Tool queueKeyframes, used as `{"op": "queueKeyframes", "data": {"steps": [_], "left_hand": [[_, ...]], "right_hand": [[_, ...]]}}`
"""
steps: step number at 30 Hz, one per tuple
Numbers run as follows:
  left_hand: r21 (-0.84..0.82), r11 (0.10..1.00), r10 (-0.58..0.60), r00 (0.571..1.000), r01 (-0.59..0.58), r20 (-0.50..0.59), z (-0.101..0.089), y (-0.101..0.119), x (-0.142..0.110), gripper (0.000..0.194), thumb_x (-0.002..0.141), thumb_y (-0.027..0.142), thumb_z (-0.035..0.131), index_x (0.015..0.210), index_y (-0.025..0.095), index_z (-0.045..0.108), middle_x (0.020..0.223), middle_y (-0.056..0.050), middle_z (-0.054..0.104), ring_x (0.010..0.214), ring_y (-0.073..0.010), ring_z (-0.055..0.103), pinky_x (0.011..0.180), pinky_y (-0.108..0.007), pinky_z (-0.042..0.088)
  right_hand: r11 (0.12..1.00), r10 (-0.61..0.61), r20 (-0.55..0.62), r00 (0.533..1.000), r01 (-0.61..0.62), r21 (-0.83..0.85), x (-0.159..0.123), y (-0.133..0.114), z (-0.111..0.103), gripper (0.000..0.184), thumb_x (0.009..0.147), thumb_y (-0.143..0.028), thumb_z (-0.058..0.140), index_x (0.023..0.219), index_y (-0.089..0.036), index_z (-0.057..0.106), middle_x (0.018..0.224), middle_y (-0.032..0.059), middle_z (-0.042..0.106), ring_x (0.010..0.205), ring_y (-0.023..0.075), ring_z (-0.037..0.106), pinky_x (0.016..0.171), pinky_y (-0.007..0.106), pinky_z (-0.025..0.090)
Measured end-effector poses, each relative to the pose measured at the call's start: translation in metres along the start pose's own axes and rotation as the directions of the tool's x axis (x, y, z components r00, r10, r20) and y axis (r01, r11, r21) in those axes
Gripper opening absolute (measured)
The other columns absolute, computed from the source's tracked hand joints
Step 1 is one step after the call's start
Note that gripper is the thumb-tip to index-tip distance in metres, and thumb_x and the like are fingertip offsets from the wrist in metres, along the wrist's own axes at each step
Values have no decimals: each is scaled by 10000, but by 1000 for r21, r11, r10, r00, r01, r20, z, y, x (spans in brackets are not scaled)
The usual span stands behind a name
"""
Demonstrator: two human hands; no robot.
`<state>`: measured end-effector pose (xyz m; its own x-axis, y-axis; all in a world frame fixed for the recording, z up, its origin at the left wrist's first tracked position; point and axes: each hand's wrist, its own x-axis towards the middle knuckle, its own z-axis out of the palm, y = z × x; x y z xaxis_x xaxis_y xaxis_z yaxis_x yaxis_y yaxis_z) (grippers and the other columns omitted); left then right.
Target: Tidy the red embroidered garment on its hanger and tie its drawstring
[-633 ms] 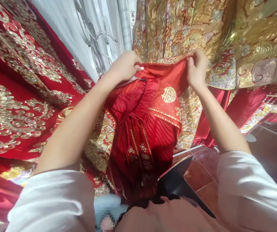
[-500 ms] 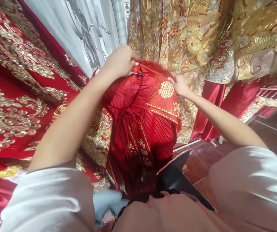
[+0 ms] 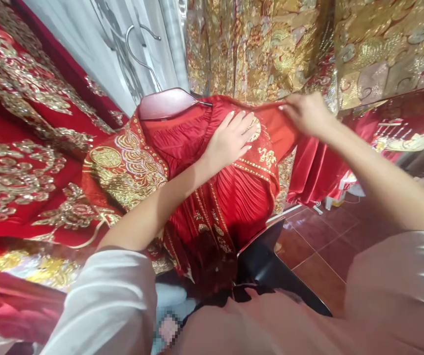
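A red dress (image 3: 241, 197) with pleated cloth hangs in front of me on a pale hanger (image 3: 169, 102) with a metal hook. Over its shoulders lies a red jacket (image 3: 267, 155) with gold embroidery; its other half, thick with gold patterns, spreads at the left. My left hand (image 3: 232, 138) rests flat on the jacket's front, fingers spread over the round gold emblem and partly hiding it. At the right, my right hand (image 3: 306, 113) pinches the jacket's edge and holds it stretched outward, its orange-red inside showing.
Red garments with gold beading (image 3: 16, 172) crowd the left side. Gold embroidered garments (image 3: 256, 49) hang behind, above a red velvet skirt (image 3: 310, 167). A black chair-like object (image 3: 271, 266) stands close below the dress on the tiled floor (image 3: 319, 261).
My left hand has left the hanger's shoulder area and now lies on the jacket's right front. My right hand has moved right, pulling the jacket's edge out. The hanger top is now uncovered.
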<state>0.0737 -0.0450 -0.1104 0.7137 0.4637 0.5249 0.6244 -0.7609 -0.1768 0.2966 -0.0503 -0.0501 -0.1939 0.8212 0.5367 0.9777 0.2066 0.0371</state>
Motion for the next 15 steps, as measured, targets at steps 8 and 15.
{"op": "queueKeyframes", "data": {"steps": [8, 15], "left_hand": [[61, 993, -99, 995, 99, -8, 29, -26, -13, 594, 865, 236, 355, 1450, 139, 328, 1532, -77, 241, 1431, -254, 126, 1176, -473, 79], [-96, 987, -127, 992, 126, -5, 35, -32, -14, 590, 860, 237, 352, 1449, 249, 317, 1468, 17, 379, 1412, -254, 160, 1169, -481, 71]], "right_hand": [[994, -6, -65, 998, -1, -113, -46, -60, -56, 259, 910, -339, 459, 956, -115, 579, 873, 137, 620, 929, 325, 623, 863, 474, 462], [997, 71, -148, 986, -66, 41, -74, -83, -51, 278, 805, -169, 440, 980, -153, 655, 809, 137, 654, 816, 303, 642, 743, 417, 509]]}}
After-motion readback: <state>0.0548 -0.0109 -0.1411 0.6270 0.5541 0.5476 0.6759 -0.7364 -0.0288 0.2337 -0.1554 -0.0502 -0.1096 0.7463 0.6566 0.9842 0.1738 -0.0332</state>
